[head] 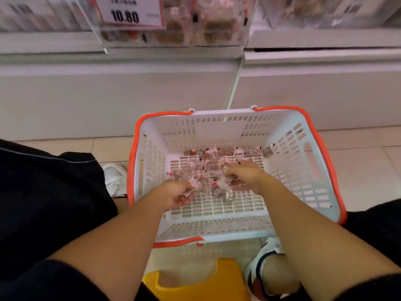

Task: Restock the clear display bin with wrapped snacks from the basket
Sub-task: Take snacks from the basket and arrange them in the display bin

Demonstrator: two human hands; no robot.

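Both hands are down inside the white basket (217,124) with orange handles, which sits on the tiled floor against the base of the shelving. Left hand (176,195): fingers curled around a few wrapped snacks (208,168) at the near-left edge of the pile. Right hand (244,173): fingers bent into the heap, clutching several wrappers (exact count not legible, motion blur). The remaining snacks lie scattered across the basket's far floor. The clear display bin (195,20) stands above on the shelf, partly filled with similar packets, a price tag (128,11) reading 10.80 on its front. A yellow stool (217,285) sits below.
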